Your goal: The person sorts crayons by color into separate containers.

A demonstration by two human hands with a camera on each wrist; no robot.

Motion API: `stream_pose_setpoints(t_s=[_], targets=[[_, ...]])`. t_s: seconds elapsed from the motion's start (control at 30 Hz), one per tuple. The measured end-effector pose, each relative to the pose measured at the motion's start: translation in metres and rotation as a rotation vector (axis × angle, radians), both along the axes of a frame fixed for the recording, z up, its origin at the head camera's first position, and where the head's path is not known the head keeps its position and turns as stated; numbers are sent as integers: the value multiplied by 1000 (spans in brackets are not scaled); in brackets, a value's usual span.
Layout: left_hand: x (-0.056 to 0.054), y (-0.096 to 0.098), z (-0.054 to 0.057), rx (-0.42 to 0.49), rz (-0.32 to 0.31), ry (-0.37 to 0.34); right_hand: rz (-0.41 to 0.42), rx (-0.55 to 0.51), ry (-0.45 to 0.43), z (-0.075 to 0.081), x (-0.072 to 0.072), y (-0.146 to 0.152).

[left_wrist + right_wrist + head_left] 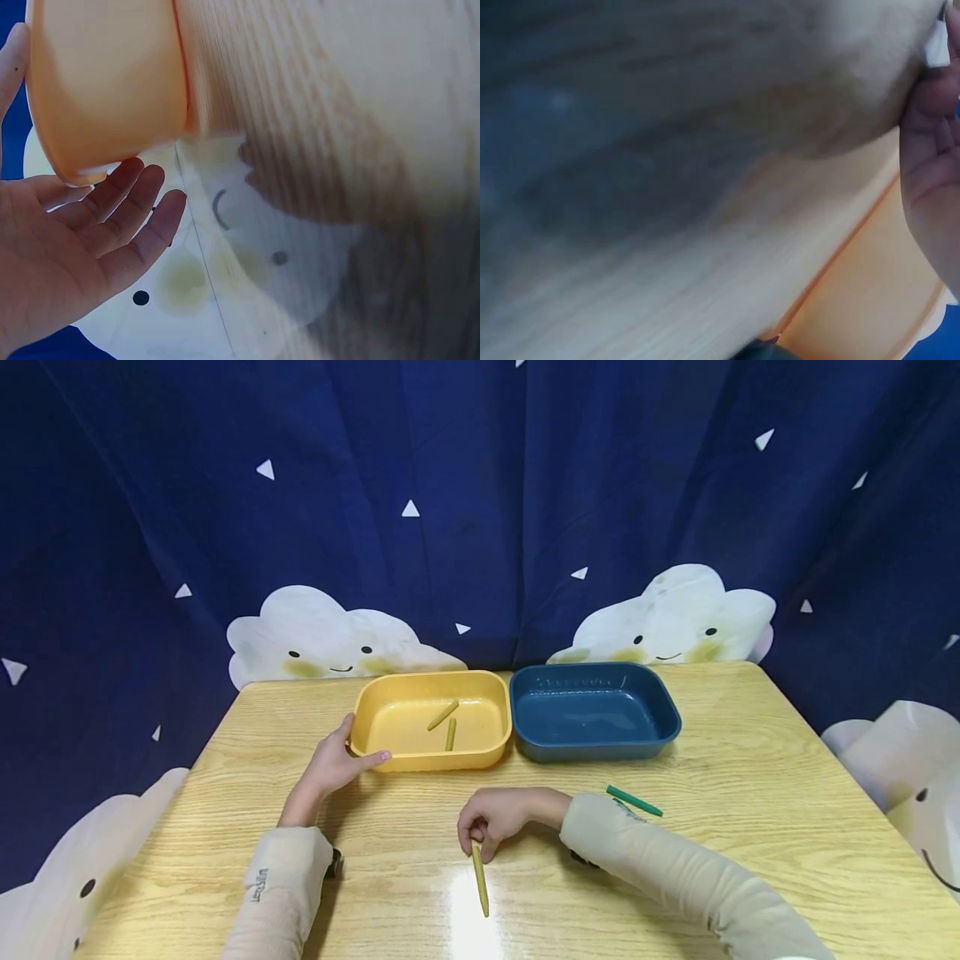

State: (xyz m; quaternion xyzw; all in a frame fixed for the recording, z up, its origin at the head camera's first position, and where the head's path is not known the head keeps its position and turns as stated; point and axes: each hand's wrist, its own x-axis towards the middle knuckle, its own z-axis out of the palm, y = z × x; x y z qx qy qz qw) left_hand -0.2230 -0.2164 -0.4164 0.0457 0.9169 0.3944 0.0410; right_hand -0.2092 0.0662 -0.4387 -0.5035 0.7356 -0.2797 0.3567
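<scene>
My left hand (335, 762) rests at the near-left corner of a yellow bin (431, 762), thumb along its front wall and fingers at its left end. The left wrist view shows those fingers loosely extended, with fingertips at the bin (112, 75). Two olive-yellow crayons, one slanted (443, 715) and one nearer upright in the picture (451, 735), lie inside. My right hand (498, 818) pinches the far end of another olive-yellow crayon (482, 885) over the table. In the right wrist view, the right hand (934, 165) shows only partly, its fingertips cut off.
A dark blue bin (596, 750) stands right beside the yellow one. The green crayon (634, 801) lies on the wooden table (750, 802), close to my right sleeve (675, 868). Behind the table hangs a blue curtain (480, 510) printed with clouds.
</scene>
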Motion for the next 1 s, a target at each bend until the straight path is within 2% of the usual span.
stream_pose_setpoints(t_s=[0.1,0.3,0.43,0.57,0.7,1.0], targets=[[0,0,0,-3,-1,1,-19,14,-107,3,-3,1],[-1,1,0,4,-1,5,-2,-5,-327,8,-10,5],[-1,0,-1,6,-3,2,-66,-65,-443,9,-12,9],[-2,-1,-3,4,-3,5,-147,-158,-483,11,-14,12],[-2,-1,-4,4,-2,6,-194,-224,-490,14,-19,15],[-2,-1,-4,3,-1,5,-275,-321,-435,31,-33,19]])
